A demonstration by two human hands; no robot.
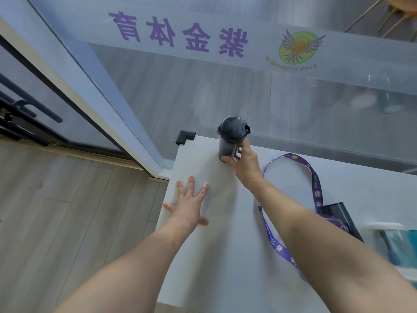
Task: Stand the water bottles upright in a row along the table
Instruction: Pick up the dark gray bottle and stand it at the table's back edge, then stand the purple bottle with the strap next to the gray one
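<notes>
A dark grey water bottle (230, 137) with a black flip lid stands upright near the far left corner of the white table (203, 256). My right hand (244, 164) wraps around its lower body, thumb on the left side. My left hand (188, 203) lies flat on the tabletop near the left edge, fingers spread and empty. Another dark bottle (340, 216) lies on its side at the right, partly behind my right forearm, with a purple lanyard (314, 186) looped across the table from it. A clear bottle with a white lid and teal parts (392, 242) lies at the right edge.
A glass wall with purple lettering (180, 33) stands right behind the table. A black corner guard (185, 136) caps the table's far left corner. Wooden floor (67, 222) drops away to the left, beside a glass door frame (90, 86).
</notes>
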